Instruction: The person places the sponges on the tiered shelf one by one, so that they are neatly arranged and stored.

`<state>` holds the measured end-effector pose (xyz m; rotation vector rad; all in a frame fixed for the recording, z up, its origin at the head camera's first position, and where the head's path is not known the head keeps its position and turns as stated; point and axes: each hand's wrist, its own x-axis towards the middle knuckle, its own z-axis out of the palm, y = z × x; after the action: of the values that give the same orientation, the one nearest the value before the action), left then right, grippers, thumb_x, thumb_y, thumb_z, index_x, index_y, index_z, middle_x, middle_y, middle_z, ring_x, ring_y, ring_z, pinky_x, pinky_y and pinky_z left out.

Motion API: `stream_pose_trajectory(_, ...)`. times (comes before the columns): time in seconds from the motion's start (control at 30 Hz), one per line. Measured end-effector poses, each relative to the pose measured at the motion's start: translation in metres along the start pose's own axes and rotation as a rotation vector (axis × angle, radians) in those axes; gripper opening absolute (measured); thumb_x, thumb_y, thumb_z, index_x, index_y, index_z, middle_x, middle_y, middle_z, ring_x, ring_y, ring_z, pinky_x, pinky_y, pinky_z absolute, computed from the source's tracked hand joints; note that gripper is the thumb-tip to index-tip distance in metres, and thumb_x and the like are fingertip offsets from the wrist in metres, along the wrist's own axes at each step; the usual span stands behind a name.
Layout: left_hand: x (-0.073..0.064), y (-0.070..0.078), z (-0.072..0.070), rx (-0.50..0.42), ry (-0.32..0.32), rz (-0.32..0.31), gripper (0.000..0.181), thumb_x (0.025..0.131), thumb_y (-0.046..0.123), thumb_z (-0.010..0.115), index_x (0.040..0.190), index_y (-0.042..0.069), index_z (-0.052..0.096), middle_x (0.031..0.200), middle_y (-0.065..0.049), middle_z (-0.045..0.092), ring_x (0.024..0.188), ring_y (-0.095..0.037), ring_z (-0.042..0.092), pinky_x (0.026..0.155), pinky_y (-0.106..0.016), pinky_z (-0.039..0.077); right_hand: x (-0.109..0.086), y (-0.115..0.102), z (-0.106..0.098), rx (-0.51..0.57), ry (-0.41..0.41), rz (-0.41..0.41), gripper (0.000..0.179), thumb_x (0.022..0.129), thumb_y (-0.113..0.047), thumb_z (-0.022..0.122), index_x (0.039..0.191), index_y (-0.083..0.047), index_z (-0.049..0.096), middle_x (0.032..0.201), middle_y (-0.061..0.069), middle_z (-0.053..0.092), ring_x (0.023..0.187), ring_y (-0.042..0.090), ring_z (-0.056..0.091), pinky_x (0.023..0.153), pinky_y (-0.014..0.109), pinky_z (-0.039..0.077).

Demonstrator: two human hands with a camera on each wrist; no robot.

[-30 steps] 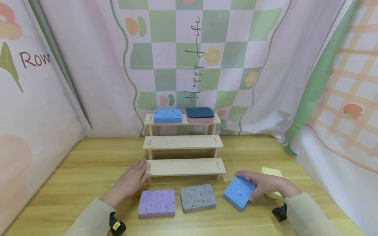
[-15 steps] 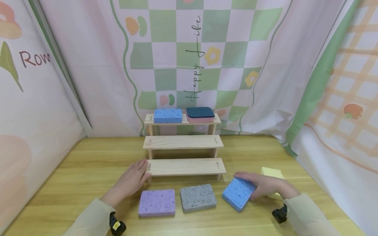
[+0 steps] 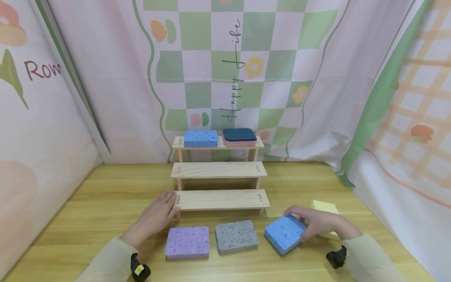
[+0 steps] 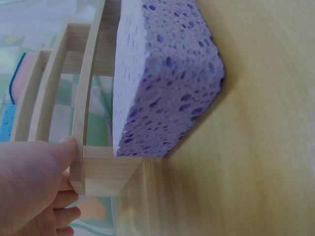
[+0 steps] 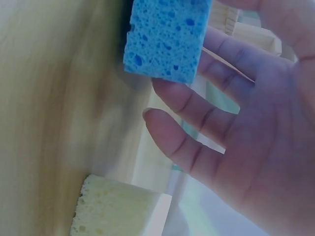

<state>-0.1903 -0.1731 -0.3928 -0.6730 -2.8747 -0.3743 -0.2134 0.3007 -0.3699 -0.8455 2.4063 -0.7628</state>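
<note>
Right hand [image 3: 317,224] has the front blue sponge [image 3: 283,234] pinched between thumb and fingers, just right of the gray sponge [image 3: 237,237]; can't tell if it's fully on the table [image 3: 91,196]. Left hand [image 3: 156,213] grips the wooden stand [image 3: 218,170] at its lowest step's left end, probably so it won't slide. Compared with a second ago, that blue one's turned slightly and sits a touch closer to the gray.
</note>
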Motion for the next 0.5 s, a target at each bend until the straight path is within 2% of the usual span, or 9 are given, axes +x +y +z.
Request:
stream_pose_trajectory(0.13, 0.000, 0.000, 0.000, -0.006, -0.003, -0.002, 0.053, 0.098, 0.023, 0.047, 0.132, -0.016, 0.036, 0.137, -0.031, 0.033, 0.127, -0.043, 0.031, 0.105, -0.052, 0.024, -0.002, -0.005, -0.002, -0.015, -0.008, -0.015, 0.066, 0.068, -0.015, 0.075, 0.126, -0.010, 0.045, 0.126, 0.014, 0.044, 0.102, 0.030, 0.047, 0.083, 0.046, 0.042)
stream_pose_trajectory(0.27, 0.000, 0.000, 0.000, -0.007, -0.005, -0.006, 0.053, 0.098, 0.023, 0.046, 0.132, -0.016, 0.036, 0.137, -0.031, 0.033, 0.127, -0.043, 0.031, 0.105, -0.052, 0.023, -0.004, -0.013, -0.004, -0.014, -0.017, -0.057, 0.064, 0.069, -0.016, 0.074, 0.126, -0.011, 0.045, 0.124, 0.011, 0.044, 0.098, 0.025, 0.048, 0.076, 0.033, 0.044)
stream_pose_trajectory(0.5, 0.000, 0.000, 0.000, 0.000, -0.007, -0.006, 0.053, 0.098, 0.023, 0.046, 0.132, -0.016, 0.036, 0.137, -0.031, 0.033, 0.127, -0.043, 0.031, 0.105, -0.052, 0.024, -0.002, -0.029, -0.003, -0.032, -0.007, -0.216, 0.062, 0.070, -0.013, 0.074, 0.125, -0.013, 0.045, 0.117, 0.003, 0.047, 0.090, 0.016, 0.049, 0.064, 0.027, 0.048)
